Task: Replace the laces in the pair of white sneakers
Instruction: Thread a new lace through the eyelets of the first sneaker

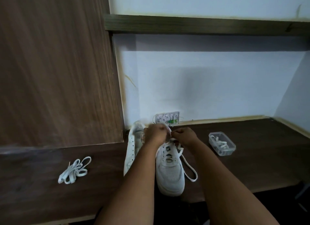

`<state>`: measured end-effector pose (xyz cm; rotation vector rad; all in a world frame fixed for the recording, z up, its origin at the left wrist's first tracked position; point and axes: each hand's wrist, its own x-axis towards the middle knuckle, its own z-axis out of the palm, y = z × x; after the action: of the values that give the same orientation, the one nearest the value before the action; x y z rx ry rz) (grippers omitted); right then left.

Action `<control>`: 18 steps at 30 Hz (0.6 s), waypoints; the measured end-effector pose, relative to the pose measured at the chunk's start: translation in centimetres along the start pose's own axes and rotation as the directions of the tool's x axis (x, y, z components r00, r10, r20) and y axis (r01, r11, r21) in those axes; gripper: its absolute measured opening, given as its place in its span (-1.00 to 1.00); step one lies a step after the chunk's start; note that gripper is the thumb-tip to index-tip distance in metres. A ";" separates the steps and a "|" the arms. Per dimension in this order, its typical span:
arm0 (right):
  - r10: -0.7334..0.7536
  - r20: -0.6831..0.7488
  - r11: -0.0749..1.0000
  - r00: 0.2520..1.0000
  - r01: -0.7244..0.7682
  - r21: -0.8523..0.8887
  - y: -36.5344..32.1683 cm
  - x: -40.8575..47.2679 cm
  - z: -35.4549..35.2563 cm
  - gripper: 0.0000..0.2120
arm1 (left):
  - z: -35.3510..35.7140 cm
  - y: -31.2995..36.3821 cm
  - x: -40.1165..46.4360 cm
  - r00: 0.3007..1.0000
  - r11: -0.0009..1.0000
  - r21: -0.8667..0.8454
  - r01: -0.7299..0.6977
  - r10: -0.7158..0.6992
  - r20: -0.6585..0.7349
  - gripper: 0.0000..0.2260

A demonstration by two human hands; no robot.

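- Two white sneakers [169, 171] stand side by side on the dark wooden desk [251, 166], toes near.
- Loose laces [74, 171] lie left.
- Both hands, left [155, 132] and right [183, 135], pinch the right sneaker's lace [190, 171] at its top eyelets.
- A clear tub [222, 146] of laces sits right.

Two sneakers sit side by side on the tabletop [251, 157], with the left sneaker [132, 151] touching the right sneaker [171, 174]. Both hands, the left hand [155, 132] and the right hand [184, 135], are over the right sneaker's far end. A loose pile of laces [74, 171] lies well to the left. A small box [221, 143] with laces inside sits to the right. A shelf [201, 24] hangs on the wall behind.
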<state>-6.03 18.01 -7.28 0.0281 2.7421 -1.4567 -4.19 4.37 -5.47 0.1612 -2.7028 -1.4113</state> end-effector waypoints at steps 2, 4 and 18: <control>0.001 0.018 1.000 1.000 0.000 -0.020 0.2 0.2 -0.2 -0.81 | -2.2 1.9 -0.1 0.996 0.806 -0.590 0.038 -0.082 -0.047 -0.82; -0.006 0.029 0.999 1.000 0.007 -0.044 0.3 0.2 -0.5 -0.81 | -5.8 3.8 -0.1 0.996 0.478 -0.878 -0.022 -0.065 -0.060 -0.84; -0.320 0.244 0.947 0.915 0.319 0.048 -3.5 -2.9 0.9 -0.53 | -11.8 9.8 -6.6 0.888 0.217 -0.963 -0.162 0.458 -0.046 -0.85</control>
<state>-3.27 15.36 -4.76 -0.5900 2.6204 -1.4191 3.28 1.27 9.11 -0.6754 -1.2912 -2.6754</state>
